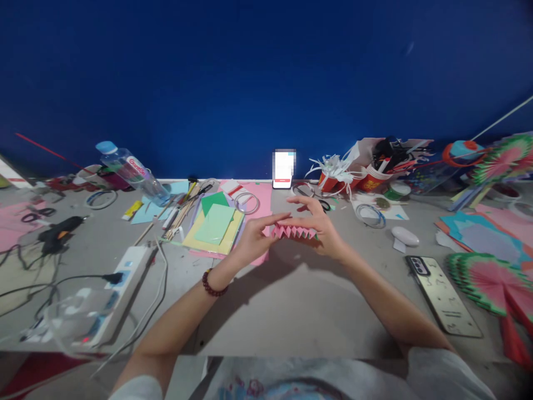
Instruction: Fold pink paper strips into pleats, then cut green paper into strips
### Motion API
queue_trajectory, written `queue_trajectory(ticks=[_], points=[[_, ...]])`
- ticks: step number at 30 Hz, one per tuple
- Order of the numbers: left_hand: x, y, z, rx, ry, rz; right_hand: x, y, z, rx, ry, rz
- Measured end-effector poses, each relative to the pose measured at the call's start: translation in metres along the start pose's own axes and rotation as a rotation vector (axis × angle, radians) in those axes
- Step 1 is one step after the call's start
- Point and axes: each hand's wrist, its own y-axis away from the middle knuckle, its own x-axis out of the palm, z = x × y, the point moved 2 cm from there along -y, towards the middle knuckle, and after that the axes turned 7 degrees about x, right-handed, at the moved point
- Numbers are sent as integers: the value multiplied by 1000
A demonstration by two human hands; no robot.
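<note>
A pink accordion-folded paper strip (293,232) is held just above the grey table (291,300), between both hands. My left hand (254,236) grips its left end, fingers pinched on the folds; a dark red bead bracelet sits on that wrist. At the strip's right end my right hand (318,222) has thumb and lower fingers closed on the paper and the upper fingers stretched out over it. A pink paper sheet (260,203) lies flat behind the hands.
A stack of yellow and green paper (216,225), sticks, tape rings and a water bottle (131,169) lie to the left; a power strip (120,283) and glue gun (58,230) nearer left. Right: phones (443,294), folded paper fans (487,280), red cups (366,178).
</note>
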Motion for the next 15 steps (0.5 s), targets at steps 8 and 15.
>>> queue_trajectory(ticks=[8, 15], points=[[-3, 2, -3, 126, -144, 143, -7, -1, 9, -105, -70, 163], [-2, -1, -10, 93, -98, 228, -5, 2, 10, -69, -62, 257]])
